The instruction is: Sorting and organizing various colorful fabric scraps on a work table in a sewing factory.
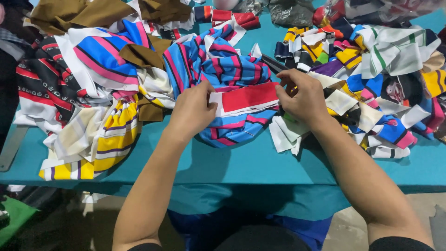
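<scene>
My left hand [194, 110] and my right hand [302, 96] hold the two ends of a flat red fabric strip with white backing [248, 98], stretched level between them. It lies over a bunched blue, pink and black striped cloth [223, 65] on the teal table [241, 162]. The fingers of both hands pinch the strip's edges. Black scissors [274, 62] lie just beyond my right hand, partly hidden by fabric.
A heap of striped cloth pieces [93, 79] in blue, pink, yellow and brown covers the left of the table. A pile of small multicoloured fabric strips [371, 79] fills the right. White scraps [285, 135] lie under my right wrist. A metal ruler [10, 148] hangs off the left edge.
</scene>
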